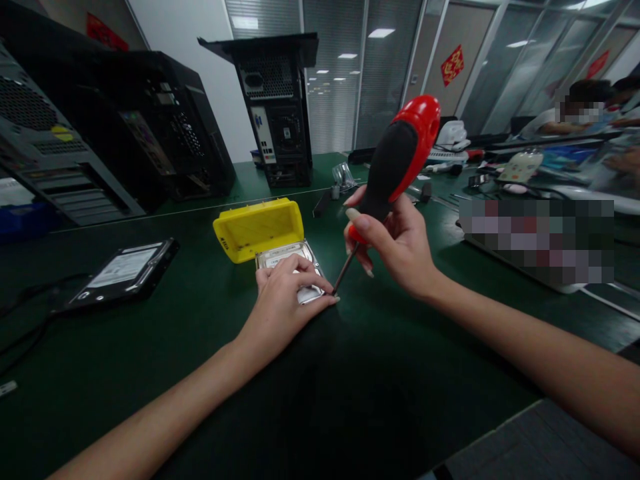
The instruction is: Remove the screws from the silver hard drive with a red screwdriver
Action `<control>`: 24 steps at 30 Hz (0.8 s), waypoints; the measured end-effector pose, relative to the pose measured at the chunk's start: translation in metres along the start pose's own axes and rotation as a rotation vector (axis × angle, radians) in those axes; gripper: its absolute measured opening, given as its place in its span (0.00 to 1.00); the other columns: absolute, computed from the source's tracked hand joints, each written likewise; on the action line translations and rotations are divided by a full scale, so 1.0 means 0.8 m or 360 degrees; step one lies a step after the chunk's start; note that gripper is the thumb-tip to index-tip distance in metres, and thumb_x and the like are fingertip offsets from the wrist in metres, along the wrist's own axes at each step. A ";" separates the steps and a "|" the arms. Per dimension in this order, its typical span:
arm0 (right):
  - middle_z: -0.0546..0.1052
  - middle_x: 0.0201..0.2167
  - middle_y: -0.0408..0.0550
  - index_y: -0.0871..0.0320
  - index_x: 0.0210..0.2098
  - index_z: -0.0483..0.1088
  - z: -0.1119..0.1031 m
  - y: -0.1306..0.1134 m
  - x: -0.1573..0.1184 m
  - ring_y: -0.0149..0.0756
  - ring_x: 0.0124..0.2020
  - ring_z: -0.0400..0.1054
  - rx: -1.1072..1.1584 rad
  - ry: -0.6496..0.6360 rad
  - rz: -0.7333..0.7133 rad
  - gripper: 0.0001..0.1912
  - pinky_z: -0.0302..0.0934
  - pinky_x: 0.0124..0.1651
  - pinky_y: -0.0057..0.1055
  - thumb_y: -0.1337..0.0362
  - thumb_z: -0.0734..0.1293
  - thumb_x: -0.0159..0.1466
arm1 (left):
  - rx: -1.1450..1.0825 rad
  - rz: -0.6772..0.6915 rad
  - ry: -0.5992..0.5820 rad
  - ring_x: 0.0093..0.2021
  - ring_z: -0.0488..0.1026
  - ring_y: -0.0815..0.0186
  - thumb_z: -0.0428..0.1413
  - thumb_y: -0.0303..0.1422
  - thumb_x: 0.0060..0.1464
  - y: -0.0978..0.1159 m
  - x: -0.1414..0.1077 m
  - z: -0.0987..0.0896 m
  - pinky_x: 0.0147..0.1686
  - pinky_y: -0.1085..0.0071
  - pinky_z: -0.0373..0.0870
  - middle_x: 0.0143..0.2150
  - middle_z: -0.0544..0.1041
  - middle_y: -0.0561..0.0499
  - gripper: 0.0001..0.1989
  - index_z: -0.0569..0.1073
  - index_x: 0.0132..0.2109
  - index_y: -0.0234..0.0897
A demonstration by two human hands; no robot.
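The drive (280,253) lies inside the surface's (380,373) near edge, touching the yellow tray (260,230). The left hand's (280,300) fingers clasp it, seemingly for steadiness; the right hand's (405,250) grip the screwdriver (400,153), apparently guiding its tip.

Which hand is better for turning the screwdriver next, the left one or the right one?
Probably the right hand: it holds the red-and-black screwdriver, tip pointing down. The left hand looks busy over the silver hard drive.

Office workshop: glass partitions (335,110), computer cases (278,133)
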State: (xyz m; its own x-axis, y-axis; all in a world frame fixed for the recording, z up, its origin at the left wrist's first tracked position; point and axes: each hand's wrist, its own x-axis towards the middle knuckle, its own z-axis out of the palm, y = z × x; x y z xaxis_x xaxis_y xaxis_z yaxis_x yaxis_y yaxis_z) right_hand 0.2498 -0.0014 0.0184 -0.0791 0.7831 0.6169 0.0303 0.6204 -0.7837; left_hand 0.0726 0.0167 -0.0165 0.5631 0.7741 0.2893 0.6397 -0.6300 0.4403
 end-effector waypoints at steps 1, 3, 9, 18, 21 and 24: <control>0.68 0.21 0.36 0.53 0.40 0.61 0.000 0.000 0.000 0.24 0.15 0.61 0.0000 -0.0004 -0.0006 0.12 0.54 0.12 0.21 0.57 0.66 0.60 | -0.0004 0.0001 0.0006 0.46 0.65 0.57 0.60 0.40 0.50 0.000 0.000 0.001 0.44 0.59 0.53 0.41 0.70 0.52 0.06 0.78 0.34 0.46; 0.68 0.21 0.36 0.53 0.39 0.61 0.001 -0.001 0.000 0.23 0.14 0.60 -0.0004 -0.0008 -0.0020 0.11 0.54 0.11 0.22 0.58 0.66 0.60 | -0.0009 0.0005 0.0010 0.46 0.65 0.57 0.60 0.40 0.50 0.000 -0.001 0.003 0.43 0.59 0.53 0.41 0.70 0.52 0.06 0.78 0.35 0.47; 0.68 0.21 0.35 0.52 0.39 0.61 0.004 -0.004 0.000 0.22 0.12 0.58 -0.0064 0.0016 0.0001 0.12 0.54 0.11 0.22 0.55 0.66 0.60 | -0.0002 0.0011 0.0011 0.45 0.66 0.58 0.60 0.40 0.50 0.001 0.000 0.006 0.44 0.59 0.53 0.40 0.71 0.52 0.06 0.78 0.35 0.46; 0.68 0.21 0.36 0.53 0.40 0.62 0.008 -0.007 0.000 0.22 0.14 0.59 -0.0085 -0.0011 -0.0038 0.11 0.54 0.12 0.21 0.58 0.66 0.60 | -0.0111 -0.0030 -0.0041 0.45 0.66 0.58 0.61 0.38 0.49 0.003 0.004 0.001 0.45 0.59 0.55 0.40 0.71 0.52 0.05 0.79 0.34 0.45; 0.70 0.24 0.37 0.53 0.41 0.63 0.009 -0.008 0.000 0.21 0.15 0.61 -0.0081 -0.0052 -0.0088 0.12 0.55 0.13 0.19 0.60 0.67 0.59 | -0.0107 -0.0023 -0.0035 0.44 0.66 0.57 0.60 0.39 0.50 0.003 0.006 0.003 0.45 0.57 0.54 0.40 0.71 0.52 0.05 0.79 0.33 0.45; 0.72 0.27 0.38 0.54 0.42 0.63 0.010 -0.009 -0.001 0.20 0.16 0.61 -0.0098 -0.0101 -0.0095 0.12 0.57 0.13 0.19 0.61 0.67 0.59 | -0.0105 -0.0007 -0.0038 0.44 0.66 0.58 0.60 0.40 0.50 0.001 0.006 0.004 0.45 0.57 0.54 0.39 0.71 0.52 0.06 0.79 0.33 0.45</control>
State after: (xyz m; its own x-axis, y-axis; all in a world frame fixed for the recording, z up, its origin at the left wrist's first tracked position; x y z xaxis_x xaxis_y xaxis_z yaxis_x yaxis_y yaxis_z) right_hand 0.2416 -0.0070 0.0231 -0.1458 0.7416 0.6548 0.0845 0.6688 -0.7386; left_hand 0.0775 0.0196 -0.0173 0.5730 0.7747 0.2675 0.6068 -0.6204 0.4969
